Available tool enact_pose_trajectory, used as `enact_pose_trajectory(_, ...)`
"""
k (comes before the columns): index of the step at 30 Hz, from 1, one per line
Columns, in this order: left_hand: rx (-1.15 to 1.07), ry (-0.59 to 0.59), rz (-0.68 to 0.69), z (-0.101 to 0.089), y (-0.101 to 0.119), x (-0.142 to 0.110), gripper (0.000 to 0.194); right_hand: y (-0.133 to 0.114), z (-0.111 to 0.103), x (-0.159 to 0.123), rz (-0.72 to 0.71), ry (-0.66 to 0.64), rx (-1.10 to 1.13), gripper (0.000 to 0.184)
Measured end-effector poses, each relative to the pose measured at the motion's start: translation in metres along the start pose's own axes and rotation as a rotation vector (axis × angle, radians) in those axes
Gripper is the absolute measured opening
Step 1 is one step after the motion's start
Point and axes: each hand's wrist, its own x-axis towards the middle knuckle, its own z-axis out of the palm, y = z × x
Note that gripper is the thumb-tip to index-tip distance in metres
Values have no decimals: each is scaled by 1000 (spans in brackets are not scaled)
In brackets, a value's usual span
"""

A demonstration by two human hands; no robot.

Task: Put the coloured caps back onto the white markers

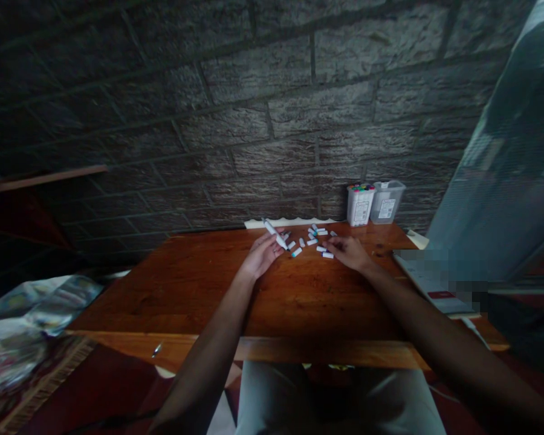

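A white marker (pixel 275 234) is held slantwise in my left hand (pixel 260 257), its dark tip pointing down to the right. My left fingers close round its barrel above the wooden table. Scattered between my hands are several short white marker caps, some with teal or blue ends; one cap (pixel 296 252) lies just right of my left hand. My right hand (pixel 350 252) reaches to the right side of the caps, fingertips pinched together. Whatever is between them is too small to make out. A white cap (pixel 327 255) lies just under those fingertips.
A clear bin (pixel 361 208) full of markers with coloured ends stands at the table's back right, beside another translucent bin (pixel 387 202). A closed laptop (pixel 428 281) lies on the right. The wooden table (pixel 176 284) meets a dark block wall behind. Plastic-wrapped material (pixel 40 302) is at left.
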Motion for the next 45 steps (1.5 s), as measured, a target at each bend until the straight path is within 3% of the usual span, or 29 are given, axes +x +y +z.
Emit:
enact_pose_trajectory(11, -9, -52, 19, 3, -4, -2, 28, 7, 5, 0, -11, -131, 78, 24)
enact_pose_trajectory(20, -1, -56, -7, 3, -2, -5, 35, 17, 9, 3, 38, -153, 64, 14)
enact_pose_trajectory(33, 22, -75, -42, 6, -2, -6, 35, 11, 3, 3, 110, -116, -57, 9)
enact_pose_trajectory(39, -24, -64, -38, 5, -4, -5, 23, 10, 1, 3, 97, -166, -34, 12)
enact_pose_trajectory(45, -49, -57, -37, 5, -4, -5, 25, 13, -9, 3, 118, -254, -77, 18)
